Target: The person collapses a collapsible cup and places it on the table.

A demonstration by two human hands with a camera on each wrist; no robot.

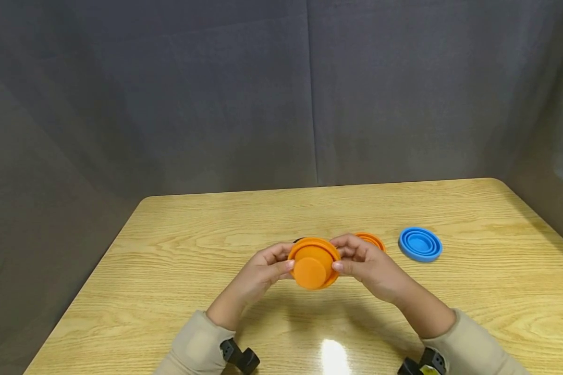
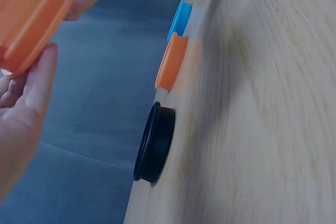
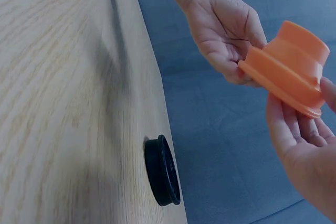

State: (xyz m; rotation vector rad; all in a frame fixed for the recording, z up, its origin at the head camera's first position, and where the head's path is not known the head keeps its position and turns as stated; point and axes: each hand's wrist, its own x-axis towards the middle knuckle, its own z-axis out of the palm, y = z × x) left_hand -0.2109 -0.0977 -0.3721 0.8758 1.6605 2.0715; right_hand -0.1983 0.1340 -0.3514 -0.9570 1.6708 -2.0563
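Note:
My left hand and right hand grip an orange collapsible cup between them, above the table. Each pinches the rim with its thumb on the near side and fingers behind. The cup is tilted so that its round base faces me. Seen from the side in the right wrist view, the orange cup is partly extended, with a stepped wall between base and wide rim. Its inside is hidden.
Beyond the hands, a flat orange collapsible cup lies partly behind my right hand, with a flat blue one farther right. A black round cup stands on the wooden table, mostly hidden in the head view. A dark curtain hangs behind.

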